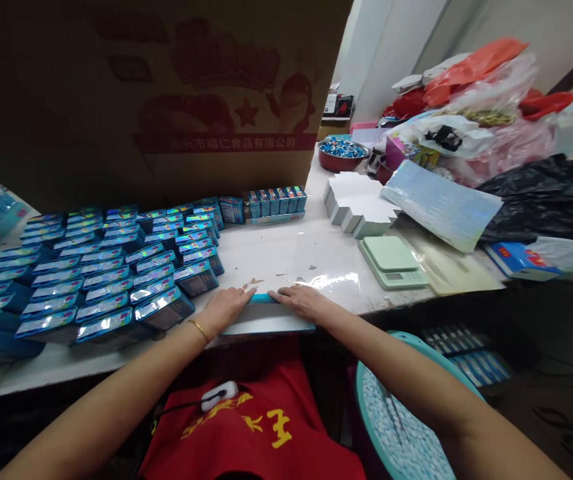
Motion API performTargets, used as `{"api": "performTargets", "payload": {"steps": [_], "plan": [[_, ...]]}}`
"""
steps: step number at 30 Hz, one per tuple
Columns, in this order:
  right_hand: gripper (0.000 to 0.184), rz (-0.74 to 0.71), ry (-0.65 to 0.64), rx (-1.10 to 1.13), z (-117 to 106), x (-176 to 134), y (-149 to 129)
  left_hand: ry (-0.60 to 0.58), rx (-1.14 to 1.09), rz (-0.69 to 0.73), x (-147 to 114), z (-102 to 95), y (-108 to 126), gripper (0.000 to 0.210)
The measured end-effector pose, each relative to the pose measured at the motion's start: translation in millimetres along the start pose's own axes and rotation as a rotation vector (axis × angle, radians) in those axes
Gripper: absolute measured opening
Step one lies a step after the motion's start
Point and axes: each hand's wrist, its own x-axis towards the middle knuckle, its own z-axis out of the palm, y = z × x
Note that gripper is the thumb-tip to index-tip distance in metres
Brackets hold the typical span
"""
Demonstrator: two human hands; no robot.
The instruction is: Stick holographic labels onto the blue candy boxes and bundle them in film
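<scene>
At the front edge of the table, my left hand (pixel 226 308) and my right hand (pixel 305 302) hold a small carton blank (pixel 266 322), one at each end. Its near side is pale, and a bright blue strip shows between my fingertips. The thumbs and fingers are closed on its upper edge; parts of them are hidden. Left of my left hand stand rows of filled-looking blue boxes (pixel 163 307) with shiny tops. Beyond the hands, a clear-wrapped pack of small blue boxes (pixel 276 202) sits against the big brown carton.
The large brown carton (pixel 166 100) rises behind the table (pixel 286 250). To the right are a stack of white card blanks (pixel 359 200), a pale green scale (pixel 393 261), a bowl of blue-wrapped pieces (pixel 342 153) and plastic bags (pixel 506 120). A teal tub (pixel 409 427) of small pale pieces stands below.
</scene>
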Motion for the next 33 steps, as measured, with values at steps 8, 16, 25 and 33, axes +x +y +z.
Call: {"api": "performTargets", "payload": {"steps": [8, 16, 25, 33], "plan": [[0.030, 0.109, -0.101, 0.196, -3, 16, 9, -0.067, -0.132, 0.105, 10, -5.2, -6, 0.034], [0.022, 0.058, 0.030, -0.243, 6, 24, -17, -0.042, 0.148, 0.042, 15, -5.4, 15, 0.026], [0.034, 0.389, 0.457, 0.294, 14, 18, 5, -0.126, 0.008, -0.205, -9, -1.4, 8, 0.020], [0.061, 0.623, 0.525, 0.702, 53, 25, -64, -0.107, -0.088, -0.411, -12, 12.9, 15, 0.039]]}}
